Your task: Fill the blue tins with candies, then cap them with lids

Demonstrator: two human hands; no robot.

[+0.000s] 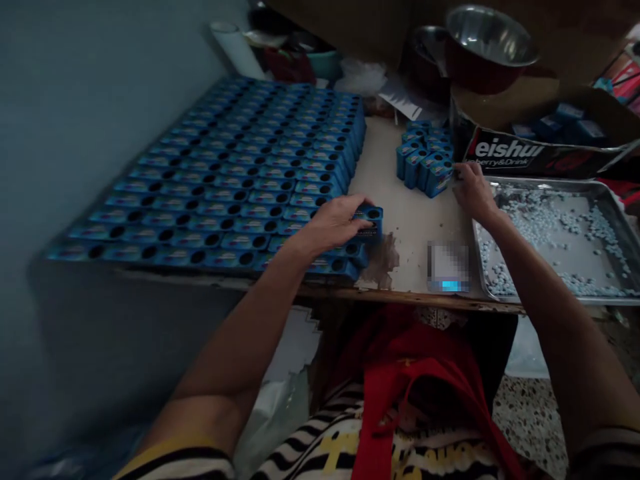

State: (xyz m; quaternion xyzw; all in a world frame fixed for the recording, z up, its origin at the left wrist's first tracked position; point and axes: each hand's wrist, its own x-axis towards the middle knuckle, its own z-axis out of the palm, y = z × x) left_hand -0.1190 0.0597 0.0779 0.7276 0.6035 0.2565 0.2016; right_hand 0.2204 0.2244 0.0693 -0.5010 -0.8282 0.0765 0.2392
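Observation:
Rows of small blue boxes [240,173], each with a dark round hole on top, cover the left part of the table. My left hand [336,223] is closed around a blue box [374,215] at the right edge of these rows. A smaller cluster of blue boxes [417,157] stands apart, toward the back of the table. At the right side of that cluster is my right hand [473,190], its fingers bent close to the nearest box; whether they grip anything is too dark to tell.
A metal tray [477,250] of small pale pellets lies at the right. Behind it, an open carton [550,157] holds more blue boxes, with a steel bowl [493,40] beyond. A pixelated object [449,267] sits near the table's front edge [430,298].

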